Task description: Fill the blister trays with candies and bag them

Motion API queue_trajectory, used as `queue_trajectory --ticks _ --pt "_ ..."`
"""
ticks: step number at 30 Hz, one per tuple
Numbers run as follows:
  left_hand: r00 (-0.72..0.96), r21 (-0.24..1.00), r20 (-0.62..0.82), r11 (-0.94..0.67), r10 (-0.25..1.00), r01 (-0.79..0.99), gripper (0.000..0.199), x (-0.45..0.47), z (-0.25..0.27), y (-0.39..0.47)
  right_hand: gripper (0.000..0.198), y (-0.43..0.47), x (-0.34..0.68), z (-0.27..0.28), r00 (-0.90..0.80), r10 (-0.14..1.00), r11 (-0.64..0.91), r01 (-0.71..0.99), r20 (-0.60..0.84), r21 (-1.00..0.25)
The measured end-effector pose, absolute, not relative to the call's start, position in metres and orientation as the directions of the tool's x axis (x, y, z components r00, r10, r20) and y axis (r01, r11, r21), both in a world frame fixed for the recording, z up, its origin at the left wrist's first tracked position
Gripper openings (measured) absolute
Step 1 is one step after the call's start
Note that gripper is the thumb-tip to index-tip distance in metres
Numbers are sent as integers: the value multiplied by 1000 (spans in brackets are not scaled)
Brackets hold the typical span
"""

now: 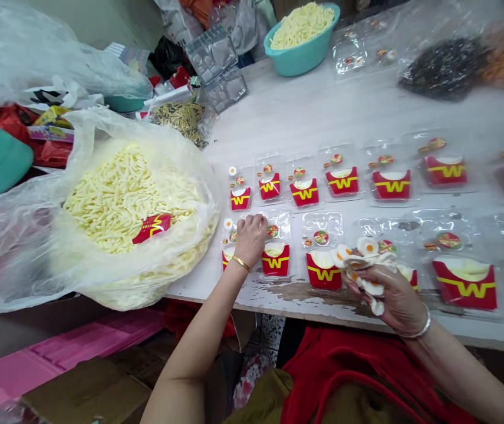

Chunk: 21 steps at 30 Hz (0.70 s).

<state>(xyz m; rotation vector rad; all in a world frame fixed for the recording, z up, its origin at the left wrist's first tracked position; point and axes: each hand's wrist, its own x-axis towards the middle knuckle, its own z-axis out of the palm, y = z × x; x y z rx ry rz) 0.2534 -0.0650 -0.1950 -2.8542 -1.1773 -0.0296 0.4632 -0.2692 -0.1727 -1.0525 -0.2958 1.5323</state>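
Observation:
My left hand [252, 238], a gold bangle at its wrist, reaches down over a clear blister tray [283, 219] in the near row. Its fingers are bent together and the tips are hidden, so what they pinch does not show. In this tray sit a small toy pizza [272, 231] and a red fries box [275, 259] with a yellow W. My right hand [388, 288] is closed around a bunch of toy fried eggs [367, 247], white with orange yolks, above the near row. Two trays at the left end hold a toy egg [232, 171] in their upper left corner.
Two rows of filled blister trays [342, 179] run across the white table [278, 112]. A large plastic bag of pale toy fries [114, 194] stands left. Behind are a turquoise basin [300, 56] of fries, stacked clear trays [225, 88] and a bag of dark pieces [446, 68].

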Motion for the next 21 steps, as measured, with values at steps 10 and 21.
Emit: queue_trajectory --ticks 10,21 --pt "833 727 121 -620 540 296 36 304 -124 -150 17 -262 453 -175 138 897 -250 -624 -419 -740" --pt "784 869 122 -448 608 212 14 334 -134 -167 15 -268 462 -175 199 885 -215 -628 -421 -748"
